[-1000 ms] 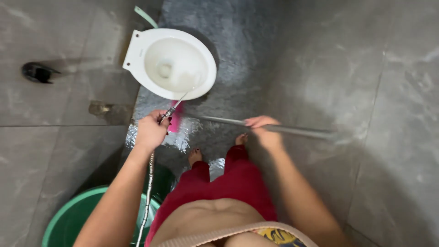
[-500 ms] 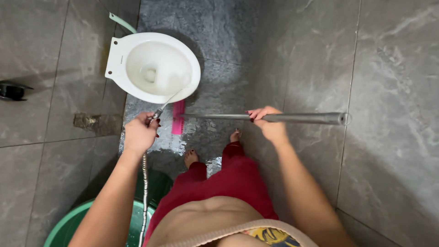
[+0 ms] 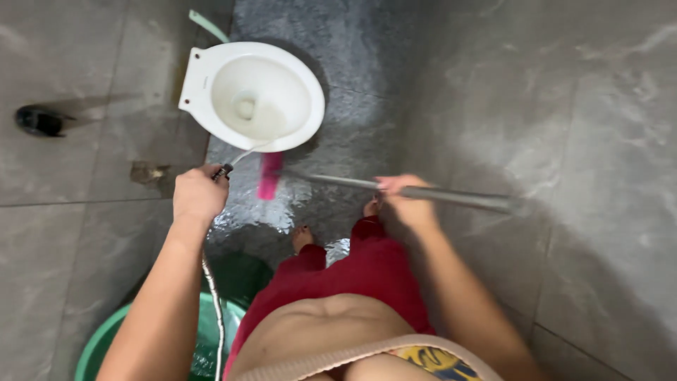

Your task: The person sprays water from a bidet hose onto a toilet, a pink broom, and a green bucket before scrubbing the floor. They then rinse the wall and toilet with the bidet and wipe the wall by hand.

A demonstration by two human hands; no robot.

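My left hand (image 3: 197, 194) grips a metal hose sprayer (image 3: 223, 171), its flexible hose (image 3: 213, 303) trailing down along my forearm. A thin jet of water runs from it toward the rim of the white toilet bowl (image 3: 211, 77). My right hand (image 3: 403, 199) holds the grey metal handle (image 3: 451, 195) of a floor brush. Its pink brush head (image 3: 269, 176) rests on the wet floor just below the bowl. My bare feet and red trousers (image 3: 367, 275) are under the handle.
A green plastic tub (image 3: 99, 353) stands at the lower left beside my left arm. Grey tiled walls (image 3: 564, 141) close in on both sides. A black fitting (image 3: 39, 120) sits on the left wall, and a pale green pipe (image 3: 208, 25) runs behind the bowl.
The view swung, shifting everything slightly right. My left hand moved left and up a little with the sprayer. The brush handle tilted and its far end dropped.
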